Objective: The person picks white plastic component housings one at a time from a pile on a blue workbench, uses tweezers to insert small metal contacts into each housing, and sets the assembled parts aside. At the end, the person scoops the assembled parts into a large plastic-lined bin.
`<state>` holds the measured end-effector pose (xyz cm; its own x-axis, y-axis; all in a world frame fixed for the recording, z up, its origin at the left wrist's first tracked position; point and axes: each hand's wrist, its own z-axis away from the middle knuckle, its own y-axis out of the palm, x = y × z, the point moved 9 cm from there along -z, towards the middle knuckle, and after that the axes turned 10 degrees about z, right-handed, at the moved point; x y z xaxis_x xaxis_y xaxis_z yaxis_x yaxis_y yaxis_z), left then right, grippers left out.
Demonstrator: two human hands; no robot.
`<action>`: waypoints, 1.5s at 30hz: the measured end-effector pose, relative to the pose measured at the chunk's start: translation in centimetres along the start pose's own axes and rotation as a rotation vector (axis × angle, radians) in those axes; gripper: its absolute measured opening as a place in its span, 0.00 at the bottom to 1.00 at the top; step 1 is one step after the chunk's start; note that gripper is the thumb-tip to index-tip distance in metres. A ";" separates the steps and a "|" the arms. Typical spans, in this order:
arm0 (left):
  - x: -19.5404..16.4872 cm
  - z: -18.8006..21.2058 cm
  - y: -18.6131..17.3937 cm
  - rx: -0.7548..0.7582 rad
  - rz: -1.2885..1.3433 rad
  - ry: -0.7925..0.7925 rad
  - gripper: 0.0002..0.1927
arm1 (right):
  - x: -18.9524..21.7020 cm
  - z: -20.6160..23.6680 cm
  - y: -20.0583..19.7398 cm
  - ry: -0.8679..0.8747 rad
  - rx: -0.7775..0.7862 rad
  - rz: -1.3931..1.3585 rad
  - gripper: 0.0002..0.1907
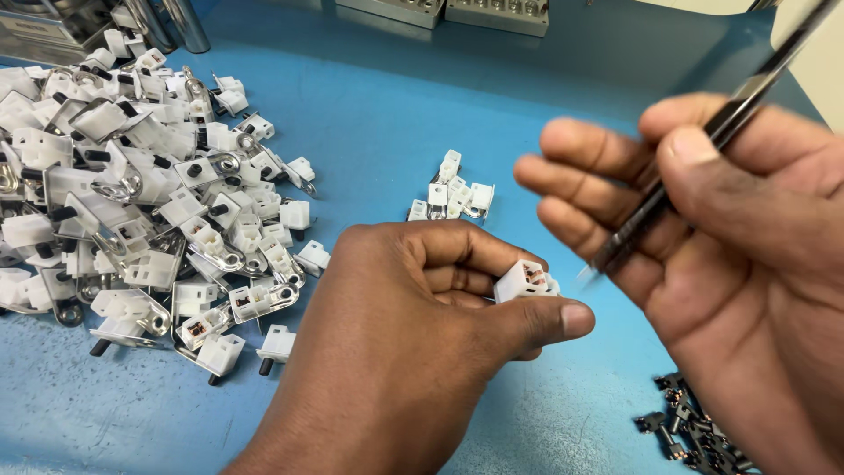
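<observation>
Pinching a white connector (525,281), left hand (422,334), right hand (721,237) gripping tweezers (703,145) just beside it

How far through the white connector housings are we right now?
Early, by the look of it. Done: only a small cluster lies apart mid-table. In hand: the left hand pinches one white housing, while the right hand holds tweezers aimed at it. Left: the big pile at left.
</observation>
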<state>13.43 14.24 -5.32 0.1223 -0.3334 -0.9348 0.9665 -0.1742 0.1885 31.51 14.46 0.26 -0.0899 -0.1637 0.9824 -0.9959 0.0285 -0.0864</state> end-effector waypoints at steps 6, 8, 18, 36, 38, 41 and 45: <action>0.1 0.1 -0.1 0.004 0.033 -0.032 0.11 | 2.7 -0.7 2.5 -0.137 -0.032 0.074 0.08; -0.2 0.1 0.1 0.011 0.033 -0.014 0.11 | 3.0 -0.7 3.6 -0.134 -0.027 0.113 0.08; -0.7 -0.2 -0.3 -0.023 -0.026 0.018 0.13 | 1.9 -0.3 2.9 -0.125 -0.051 0.067 0.09; 1.2 0.0 -1.6 0.044 -0.376 -0.244 0.13 | -1.6 0.5 5.9 0.071 0.102 0.071 0.11; 0.4 0.0 -3.9 0.002 -0.452 -0.206 0.13 | -2.1 -0.6 4.9 0.083 0.037 -0.022 0.11; -3.3 -0.4 -11.9 -0.334 -0.843 -0.065 0.14 | -4.1 -4.2 3.5 0.175 -0.113 0.402 0.13; -8.7 -3.1 -20.3 -0.499 -1.244 0.427 0.16 | -8.8 -7.5 5.1 0.346 0.135 1.156 0.22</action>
<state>-6.55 23.59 -1.93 -0.8893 0.1123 -0.4432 0.4572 0.2301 -0.8591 27.37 23.41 -7.58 -0.9385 0.1627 0.3044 -0.3254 -0.1230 -0.9375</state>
